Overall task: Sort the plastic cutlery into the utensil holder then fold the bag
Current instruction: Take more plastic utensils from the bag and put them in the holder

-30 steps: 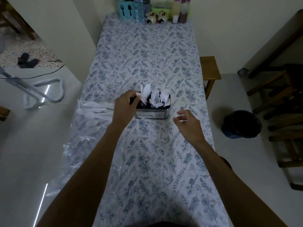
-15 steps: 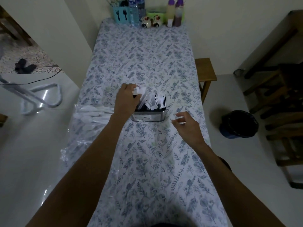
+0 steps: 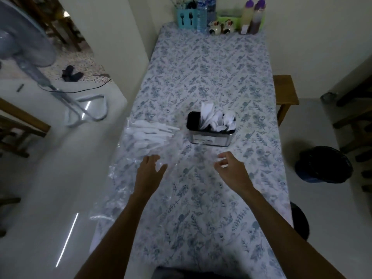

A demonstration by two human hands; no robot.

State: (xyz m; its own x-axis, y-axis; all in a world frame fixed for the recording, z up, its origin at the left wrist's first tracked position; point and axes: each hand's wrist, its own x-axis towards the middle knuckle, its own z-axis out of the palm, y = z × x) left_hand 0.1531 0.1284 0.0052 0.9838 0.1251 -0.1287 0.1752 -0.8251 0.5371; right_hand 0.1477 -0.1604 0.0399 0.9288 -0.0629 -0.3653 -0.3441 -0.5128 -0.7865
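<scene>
A metal utensil holder with a black inside stands mid-table, white plastic cutlery sticking up from its middle and right parts; its left compartment looks empty. To its left lies a clear plastic bag along the table's left edge, with more white cutlery inside its far end. My left hand hovers over the bag, fingers spread, holding nothing. My right hand rests in the air near the holder's front, fingers loosely curled and empty.
The table has a floral cloth. At its far end stand a teal cutlery caddy, bottles and small ceramic figures. A fan stand is on the floor left; a wooden stool and a dark bin are right.
My left hand has let go at the holder's left compartment and drawn back toward me over the bag. My right hand stayed near the holder's front.
</scene>
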